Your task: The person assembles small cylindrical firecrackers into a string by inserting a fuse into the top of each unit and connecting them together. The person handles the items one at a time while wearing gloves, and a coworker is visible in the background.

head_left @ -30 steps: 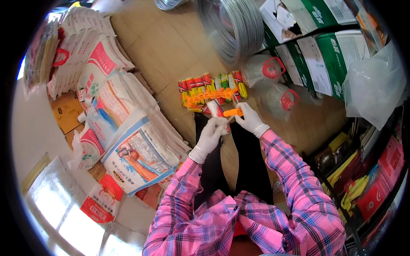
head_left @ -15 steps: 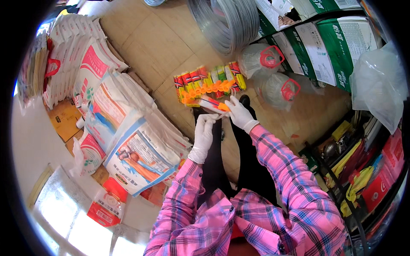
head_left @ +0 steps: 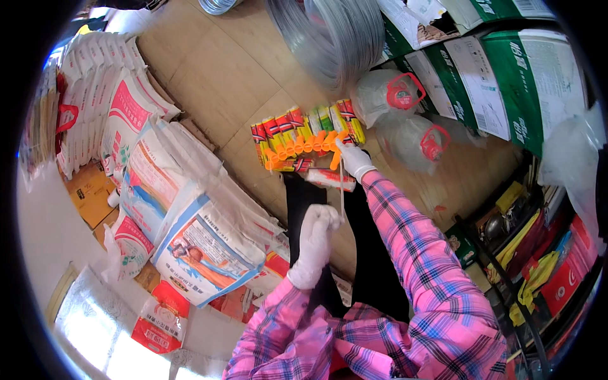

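Observation:
My left hand, in a white glove, is curled closed in front of my lap. A thin pale strip runs up from its fingertips to my gloved right hand. My right fingers are closed at an orange funnel-shaped piece and the strip's upper end. Just below them lies a white and red wrapped tube, partly hidden by the strip. Beyond my hands, several yellow and red tubes lie side by side on the floor. Orange funnel-shaped pieces are lined along their near ends.
Stacked printed sacks stand at the left. Two clear jugs with red handles are right of the tubes. A coil of grey wire stands behind, and green and white cartons fill the far right. A black rack is nearer.
My hands have moved apart: the left toward me, the right slightly away, with the strip stretched between them. The white and red tube, earlier held up between the hands, now lies lower.

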Tool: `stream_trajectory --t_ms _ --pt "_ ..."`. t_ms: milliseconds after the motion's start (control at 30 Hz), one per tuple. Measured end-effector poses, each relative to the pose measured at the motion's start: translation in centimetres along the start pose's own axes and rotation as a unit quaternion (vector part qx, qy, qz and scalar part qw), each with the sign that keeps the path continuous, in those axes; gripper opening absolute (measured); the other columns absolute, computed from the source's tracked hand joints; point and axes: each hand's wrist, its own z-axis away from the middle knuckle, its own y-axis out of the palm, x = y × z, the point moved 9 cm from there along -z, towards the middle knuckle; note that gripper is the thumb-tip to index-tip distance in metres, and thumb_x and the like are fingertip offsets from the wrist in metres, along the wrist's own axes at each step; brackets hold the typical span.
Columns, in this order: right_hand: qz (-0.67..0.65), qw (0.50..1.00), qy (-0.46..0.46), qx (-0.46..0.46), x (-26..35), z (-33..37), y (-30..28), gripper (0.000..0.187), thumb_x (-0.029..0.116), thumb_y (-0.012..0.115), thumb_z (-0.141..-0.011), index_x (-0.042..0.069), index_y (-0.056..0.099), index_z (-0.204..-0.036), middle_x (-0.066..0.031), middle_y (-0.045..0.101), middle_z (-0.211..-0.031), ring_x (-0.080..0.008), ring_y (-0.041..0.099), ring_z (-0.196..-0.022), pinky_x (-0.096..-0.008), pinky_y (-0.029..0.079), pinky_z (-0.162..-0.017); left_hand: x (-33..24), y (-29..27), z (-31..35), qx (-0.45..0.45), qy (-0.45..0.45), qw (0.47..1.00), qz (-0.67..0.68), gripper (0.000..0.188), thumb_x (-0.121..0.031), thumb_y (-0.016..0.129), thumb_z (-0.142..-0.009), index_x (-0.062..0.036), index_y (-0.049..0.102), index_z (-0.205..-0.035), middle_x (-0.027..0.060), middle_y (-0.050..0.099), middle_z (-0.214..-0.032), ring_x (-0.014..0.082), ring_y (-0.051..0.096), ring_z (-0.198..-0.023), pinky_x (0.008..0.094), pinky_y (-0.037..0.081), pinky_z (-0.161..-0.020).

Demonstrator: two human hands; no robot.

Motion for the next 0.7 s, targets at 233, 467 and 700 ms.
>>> stream_trajectory --t_ms 233,467,700 --pt "-0.086 0.985 -0.149 -0.025 4.4 -2.7 0.0 0.042 0.021 0.051 -0.093 0.016 0.045 -0.135 -0.0179 0.061 -0.098 -0.0384 0.059 -0.091 -0.0461 0.047 -0.077 -3.1 -1.0 2.1 -0.116 -0.066 0.977 0.163 0.005 -0.007 0.048 -0.089 -0.0058 0.048 -0.084 0.0055 0.047 -0.081 0.0161 0.046 -0.075 0.0374 0.041 -0.089" --pt "-0.023 0.956 -0.292 0.001 14.6 2.5 -0.7 0.043 0.015 0.051 -0.088 0.014 0.048 -0.131 -0.0204 0.056 -0.114 -0.0381 0.060 -0.098 -0.0457 0.049 -0.083 -10.8 0.6 6.3 -0.102 -0.067 0.963 0.242 0.007 -0.011 0.052 -0.088 -0.0062 0.049 -0.084 0.0052 0.047 -0.083 0.0173 0.047 -0.077 0.0394 0.040 -0.092" --pt "-0.035 0.982 -0.152 -0.106 14.6 0.1 -6.1 0.042 0.015 0.052 -0.087 0.004 0.048 -0.128 -0.0215 0.056 -0.114 -0.0373 0.059 -0.099 -0.0456 0.048 -0.085 -15.6 -2.9 4.6 -0.067 0.102 0.992 0.032 0.005 -0.003 0.048 -0.088 -0.0029 0.050 -0.083 0.0107 0.054 -0.087 0.0199 0.053 -0.082 0.0409 0.045 -0.089"
